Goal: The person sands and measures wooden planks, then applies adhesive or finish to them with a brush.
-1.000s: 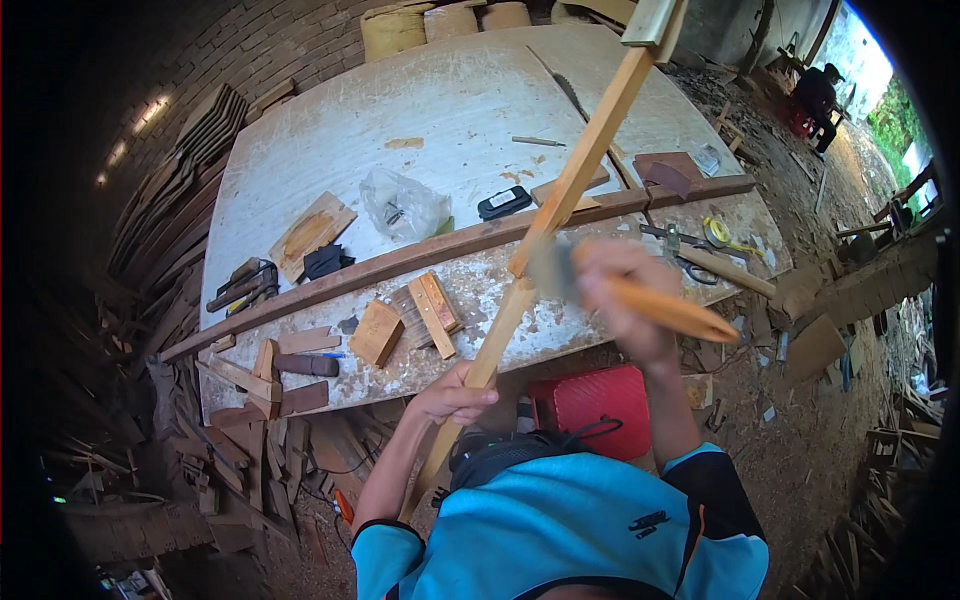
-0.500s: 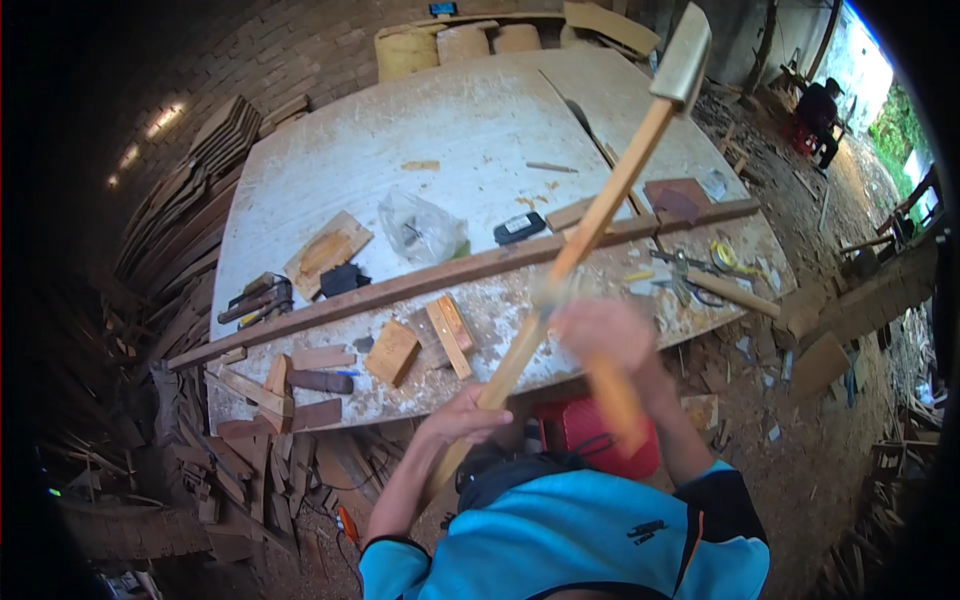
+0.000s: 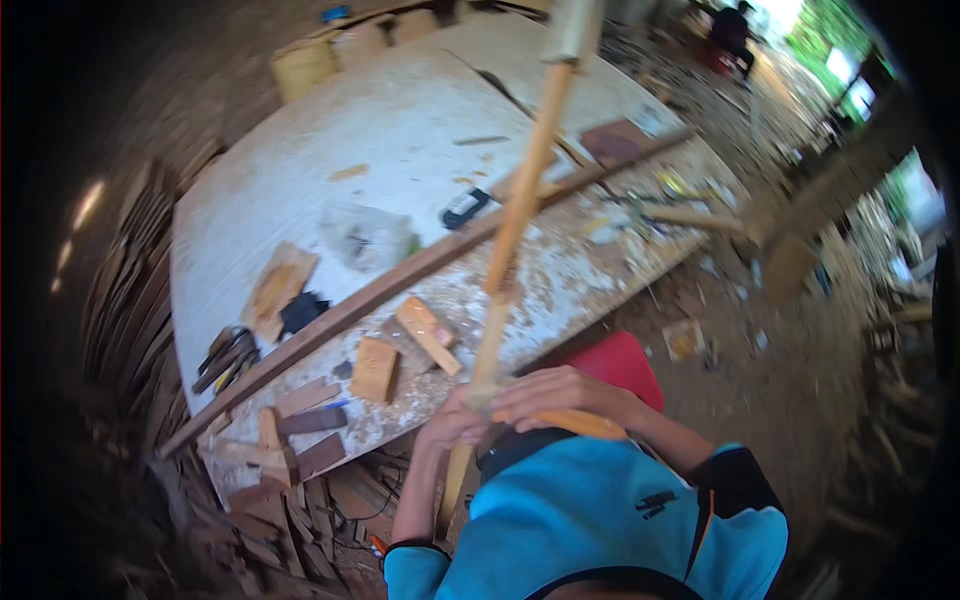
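Note:
A long wooden pole [image 3: 520, 215] slants up and away from my body, with a broad, pale greyish head [image 3: 573, 35] at its far end. Near the pole's lower part, my left hand [image 3: 452, 420] is closed round it. My right hand [image 3: 560, 390] has come right beside the left and is closed on a tool with an orange wooden handle [image 3: 580, 424], which points to the right under the palm. The tool's working end lies against the pole by my fingers; blur and the hands hide its shape.
A large whitish worktable [image 3: 270, 165] carries a long brown beam [image 3: 350, 308], wood blocks [image 3: 374, 368], a clear plastic bag [image 3: 365, 235] and a black device [image 3: 465, 208]. A red stool [image 3: 625, 365] stands close by my right arm. Scrap wood lies around; a person [image 3: 732, 35] sits far right.
My right hand with the orange-handled tool has moved down along the pole toward my left hand. The pole stands a little steeper, and the whole view has turned and shifted.

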Demonstrator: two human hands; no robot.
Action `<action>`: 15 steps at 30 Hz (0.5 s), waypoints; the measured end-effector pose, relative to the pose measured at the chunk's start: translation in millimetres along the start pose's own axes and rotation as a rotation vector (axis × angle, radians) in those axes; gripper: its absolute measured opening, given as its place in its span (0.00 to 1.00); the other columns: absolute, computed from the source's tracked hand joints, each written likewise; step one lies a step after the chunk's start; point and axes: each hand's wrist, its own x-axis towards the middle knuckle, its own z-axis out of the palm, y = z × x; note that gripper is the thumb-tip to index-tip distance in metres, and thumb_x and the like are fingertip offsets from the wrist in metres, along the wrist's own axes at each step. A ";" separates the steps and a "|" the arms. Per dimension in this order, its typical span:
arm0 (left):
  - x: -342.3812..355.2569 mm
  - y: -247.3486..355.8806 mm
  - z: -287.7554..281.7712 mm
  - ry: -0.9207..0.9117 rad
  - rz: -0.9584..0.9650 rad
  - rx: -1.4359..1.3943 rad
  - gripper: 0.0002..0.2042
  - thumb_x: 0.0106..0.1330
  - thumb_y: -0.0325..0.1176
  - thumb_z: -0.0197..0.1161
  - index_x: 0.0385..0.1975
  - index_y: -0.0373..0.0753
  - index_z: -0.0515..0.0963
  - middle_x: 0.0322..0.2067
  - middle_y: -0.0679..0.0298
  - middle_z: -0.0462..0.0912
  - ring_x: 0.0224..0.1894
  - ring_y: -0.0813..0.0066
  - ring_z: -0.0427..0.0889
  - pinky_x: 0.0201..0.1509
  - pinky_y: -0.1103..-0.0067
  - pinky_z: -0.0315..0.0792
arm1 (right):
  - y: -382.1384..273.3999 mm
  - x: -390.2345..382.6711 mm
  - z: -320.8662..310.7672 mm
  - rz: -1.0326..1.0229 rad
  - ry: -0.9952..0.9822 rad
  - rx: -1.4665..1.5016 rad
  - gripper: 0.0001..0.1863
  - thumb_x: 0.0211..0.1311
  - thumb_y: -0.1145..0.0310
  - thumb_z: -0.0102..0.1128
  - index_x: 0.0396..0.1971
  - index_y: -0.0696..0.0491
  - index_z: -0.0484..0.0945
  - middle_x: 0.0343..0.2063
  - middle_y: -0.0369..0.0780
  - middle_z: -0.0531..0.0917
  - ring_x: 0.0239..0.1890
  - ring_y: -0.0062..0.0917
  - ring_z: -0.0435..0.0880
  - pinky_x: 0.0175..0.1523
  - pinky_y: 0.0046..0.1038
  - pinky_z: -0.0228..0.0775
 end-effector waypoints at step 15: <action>51.5 -35.0 6.4 -0.032 0.202 -0.179 0.09 0.60 0.25 0.59 0.24 0.39 0.64 0.15 0.68 0.63 0.10 0.86 0.58 0.10 0.86 0.51 | 201.0 -68.6 -134.9 0.863 0.061 -0.751 0.21 0.50 0.56 0.62 0.37 0.57 0.78 0.30 0.49 0.80 0.35 0.42 0.80 0.41 0.39 0.70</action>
